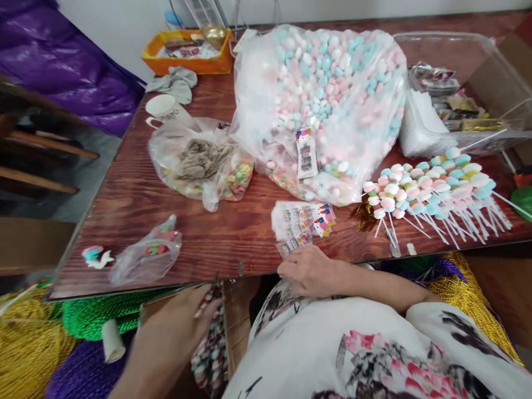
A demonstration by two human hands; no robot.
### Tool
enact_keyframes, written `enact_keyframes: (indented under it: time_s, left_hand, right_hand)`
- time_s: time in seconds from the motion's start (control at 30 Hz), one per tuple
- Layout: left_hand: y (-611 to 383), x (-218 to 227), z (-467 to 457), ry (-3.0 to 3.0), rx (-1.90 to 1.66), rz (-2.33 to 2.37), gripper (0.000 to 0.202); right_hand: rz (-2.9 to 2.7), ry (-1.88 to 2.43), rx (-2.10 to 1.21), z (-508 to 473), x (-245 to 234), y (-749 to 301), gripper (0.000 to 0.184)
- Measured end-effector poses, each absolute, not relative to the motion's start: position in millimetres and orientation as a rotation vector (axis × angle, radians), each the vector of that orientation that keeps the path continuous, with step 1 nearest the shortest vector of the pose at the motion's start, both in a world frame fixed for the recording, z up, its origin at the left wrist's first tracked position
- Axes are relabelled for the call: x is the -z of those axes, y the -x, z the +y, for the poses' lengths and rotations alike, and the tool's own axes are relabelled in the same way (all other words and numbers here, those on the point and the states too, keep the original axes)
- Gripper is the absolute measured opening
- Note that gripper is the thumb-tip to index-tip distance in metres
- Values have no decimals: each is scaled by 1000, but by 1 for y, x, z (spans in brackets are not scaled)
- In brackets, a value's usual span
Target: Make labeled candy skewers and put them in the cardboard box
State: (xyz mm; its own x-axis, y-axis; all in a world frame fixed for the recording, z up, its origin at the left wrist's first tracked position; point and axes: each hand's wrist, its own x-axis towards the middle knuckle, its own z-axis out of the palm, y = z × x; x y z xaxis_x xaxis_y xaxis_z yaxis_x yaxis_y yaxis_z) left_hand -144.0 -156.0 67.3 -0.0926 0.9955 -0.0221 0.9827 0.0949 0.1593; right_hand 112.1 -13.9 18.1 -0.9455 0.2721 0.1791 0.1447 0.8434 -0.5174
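My left hand [180,318] is smeared by motion, low at the left, over an open cardboard box [233,310] below the table edge. Packed pink, white and dark pieces [210,357] fill that box beside the fingers. At the front edge of the table my right hand [307,271] rests with curled fingers; whether anything is inside them is hidden. Just beyond its knuckles lies a fanned stack of small printed clear wrappers [295,219], the nearest one reaching toward the hand. To the right, marshmallow skewers [428,185] in pink, white and blue lie piled with white sticks toward me.
A big clear bag of marshmallows [324,83] stands at the back, a printed packet [306,152] on it. Left of it are a bag of gummies [199,160], a white mug [166,108] and an orange tray [187,61]. A clear bin [477,124] sits far right; a small bag [149,249] lies front left.
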Motion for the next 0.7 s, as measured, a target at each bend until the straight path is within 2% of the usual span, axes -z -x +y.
enact_keyframes:
  time_s: [0.1,0.17,0.27,0.4,0.5,0.63,0.7]
  left_hand:
    - [70,-41,-85,-2360,-350,1886,23]
    - [24,-27,-46,-2499,-236,1733,17]
    - [-16,-14,-14,-2606,-16,1754,20]
    - [-15,-7,-6,-2720,59,1804,27]
    - [5,-3,-6,-2848,-94,1713,27]
    - [30,-3,-3,-2980,-446,1693,23]
    - [35,-3,-3,-2971,-473,1755,21]
  right_hand:
    - [-2465,456,-614,-3,-23,-125,10]
    - [-2348,574,-453,5,-32,-143,15]
    - [-2376,795,-202,13,-44,-186,16]
    - [-2348,1156,-42,20,-47,-256,19]
    - [-2263,1347,100,30,-45,-289,23]
    - [-2483,1354,311,40,-39,-294,29]
    - [-2573,1319,348,42,-32,-290,24]
